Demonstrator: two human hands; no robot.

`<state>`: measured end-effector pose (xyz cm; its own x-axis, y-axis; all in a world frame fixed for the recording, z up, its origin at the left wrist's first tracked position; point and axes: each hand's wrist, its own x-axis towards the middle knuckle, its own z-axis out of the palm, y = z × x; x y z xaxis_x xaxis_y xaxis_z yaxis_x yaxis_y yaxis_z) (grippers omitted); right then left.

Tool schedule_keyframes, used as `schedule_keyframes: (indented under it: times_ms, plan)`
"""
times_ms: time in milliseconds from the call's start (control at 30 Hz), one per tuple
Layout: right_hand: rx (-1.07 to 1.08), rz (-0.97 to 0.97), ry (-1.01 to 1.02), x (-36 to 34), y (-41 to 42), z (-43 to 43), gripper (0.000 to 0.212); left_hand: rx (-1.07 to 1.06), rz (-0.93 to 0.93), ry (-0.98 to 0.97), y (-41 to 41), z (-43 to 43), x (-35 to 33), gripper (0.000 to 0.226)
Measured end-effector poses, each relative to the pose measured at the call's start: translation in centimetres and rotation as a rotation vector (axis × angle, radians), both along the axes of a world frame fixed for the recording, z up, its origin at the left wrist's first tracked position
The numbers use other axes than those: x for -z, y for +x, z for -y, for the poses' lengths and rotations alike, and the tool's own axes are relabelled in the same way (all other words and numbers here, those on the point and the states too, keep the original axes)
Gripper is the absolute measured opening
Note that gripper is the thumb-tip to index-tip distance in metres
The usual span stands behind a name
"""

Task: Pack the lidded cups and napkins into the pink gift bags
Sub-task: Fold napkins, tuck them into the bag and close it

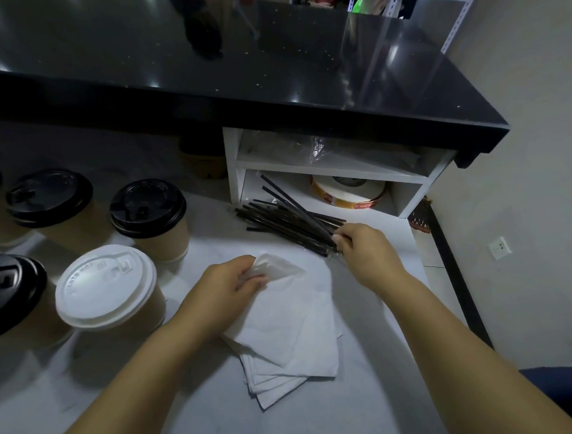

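A loose stack of white napkins point(293, 341) lies on the white counter in front of me. My left hand point(225, 285) pinches the top napkin at its far corner, lifting it a little. My right hand point(364, 249) grips the near ends of a bundle of black straws point(288, 216) lying just right of the napkins. Several kraft paper cups stand at the left: one with a white lid point(106, 287) nearest, others with black lids point(148, 206) point(49, 197) point(9, 288). No pink gift bag is in view.
A black glossy upper counter point(273, 96) overhangs the back. Under it a white shelf unit point(325, 179) holds a clear plastic bag and a round tape roll point(349, 191). The counter's right edge drops off near a wall with a socket point(499, 247).
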<state>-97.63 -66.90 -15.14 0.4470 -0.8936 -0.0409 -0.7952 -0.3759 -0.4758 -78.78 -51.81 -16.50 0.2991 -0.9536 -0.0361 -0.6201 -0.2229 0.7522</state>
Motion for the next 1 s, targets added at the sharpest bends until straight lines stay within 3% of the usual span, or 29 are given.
schedule_keyframes:
  times_ms: [200, 300, 533, 667, 1000]
  plan:
    - [-0.013, 0.111, -0.027, -1.8, -0.6, -2.6, 0.022, 0.019, -0.002, -0.140, -0.2, -2.4, -3.9, 0.004]
    - [-0.045, 0.171, -0.068, -3.3, -0.2, -4.0, 0.025, -0.013, 0.037, -0.249, 0.3, -4.1, -6.6, 0.015]
    - [-0.162, 0.396, -0.264, -9.5, 3.8, -8.6, 0.023, -0.030, 0.090, -0.498, 3.8, -8.8, -13.4, 0.012]
    - [-0.255, 0.456, -0.349, -12.8, 8.0, -12.7, 0.021, -0.087, 0.163, -0.537, 8.0, -13.5, -16.0, 0.024]
    - [-0.343, 0.548, -0.444, -15.9, 21.9, -26.4, 0.015, -0.213, 0.419, -0.505, 22.3, -30.7, -18.8, 0.011]
